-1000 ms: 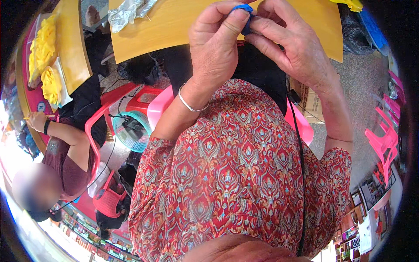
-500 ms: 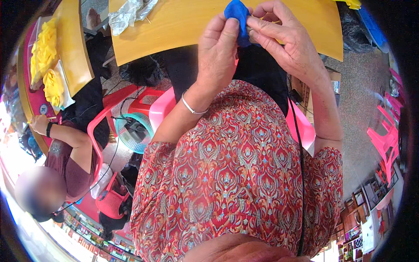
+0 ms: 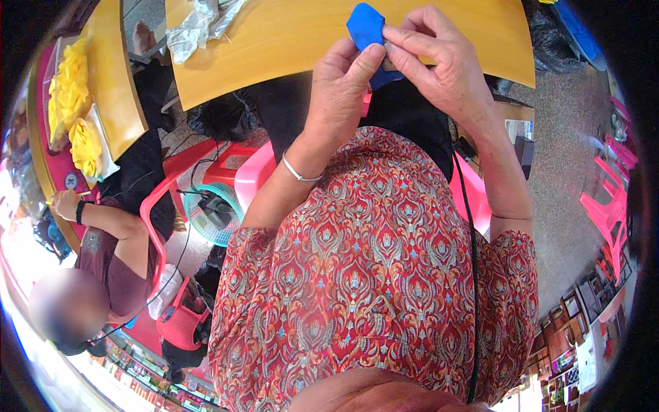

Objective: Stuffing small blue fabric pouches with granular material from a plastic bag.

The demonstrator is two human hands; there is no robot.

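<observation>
Currently both hands meet just above the near edge of the yellow table (image 3: 288, 48), working one small blue piece (image 3: 364, 26), soft-looking, cloth or paper, cannot tell which. Left hand (image 3: 343, 96): fingers curled, thumb tip pressed against the lower right side of the piece; a thin silver bangle (image 3: 301, 173) sits on that wrist. Right hand (image 3: 439, 65): fingers closed in a pinch on the piece's right edge, knuckles toward the camera. A small grey-brown bit shows between the two thumbs; too small to identify.

Position of the piece: held in the air over the table, not resting on it, its upper part standing free above the fingertips.

Judgement on step: the piece appears to be mid-fold or mid-shaping, both pinches close together along one edge. The next move likely calls for one hand keeping its pinch firm while the other re-grips nearby; slack in either grip could let the shape come undone.

Surroundings: crumpled clear plastic (image 3: 199, 24) lies at the table's far left. A second table to the left carries a heap of yellow flower-like pieces (image 3: 72, 103). Another person's arm (image 3: 103, 216) reaches toward it. A pink plastic stool (image 3: 254, 175) stands below the hands.
</observation>
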